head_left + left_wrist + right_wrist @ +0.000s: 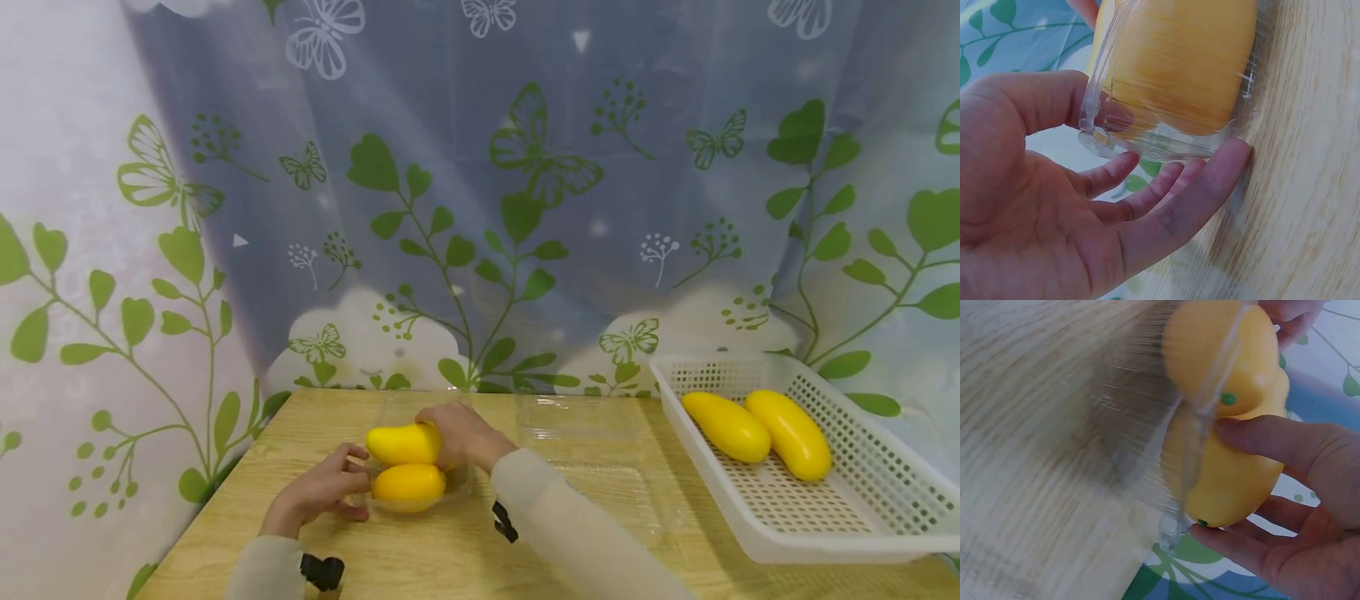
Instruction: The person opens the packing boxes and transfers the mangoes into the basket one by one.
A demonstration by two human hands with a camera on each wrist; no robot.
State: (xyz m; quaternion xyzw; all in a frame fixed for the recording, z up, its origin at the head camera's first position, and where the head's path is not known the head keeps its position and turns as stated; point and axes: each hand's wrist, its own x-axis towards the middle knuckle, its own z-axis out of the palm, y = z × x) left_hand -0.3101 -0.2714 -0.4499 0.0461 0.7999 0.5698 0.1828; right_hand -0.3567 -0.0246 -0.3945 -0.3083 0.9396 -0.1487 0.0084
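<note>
Between both hands, a clear box (417, 467) with one mango (408, 487) inside, left hand (318, 492) gripping its edge, right hand (463, 435) clasping a second mango (402, 444) just above.

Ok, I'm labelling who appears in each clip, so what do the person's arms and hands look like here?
Both arms wear long, pale cream sleeves. The left sleeve and right sleeve each carry a small black device strapped at the wrist, seen in the head view. The left hand and right hand are bare: no gloves, and no rings or watch that I can see.
</note>
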